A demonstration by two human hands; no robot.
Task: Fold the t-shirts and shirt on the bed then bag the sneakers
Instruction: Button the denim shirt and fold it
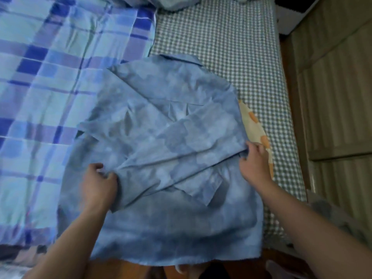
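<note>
While the mottled blue collared cotton shirt (161, 150) is lying face down on the bed, its collar at the far end and its hem hanging over the near edge, the sleeve-folding step is judged to be in hand. One sleeve is being laid slantwise across the shirt's back, from the right side down toward the near left. Its cuff end is being pinched by the left hand (98, 184), whose fingers and thumb are curled round a bunch of the cloth. The right edge of the shirt, where the sleeve turns over, is being held by the right hand (254, 164), with fingers bent onto the fold; how tightly it is being gripped cannot be told.

Beneath the shirt, a blue and purple plaid bedsheet (50, 87) is showing on the left and a green and white checked sheet (221, 37) on the far right. A cream cloth with orange patches (255, 125) is peeking out just beside the shirt's right edge.

Next, the sleeve is likely needing to be flattened and squared with the side seam, so that the body can be folded up from the hem. No t-shirts or sneakers are being shown in view, so much of the task is judged to remain. No brand, label or legible writing is being seen anywhere.
</note>
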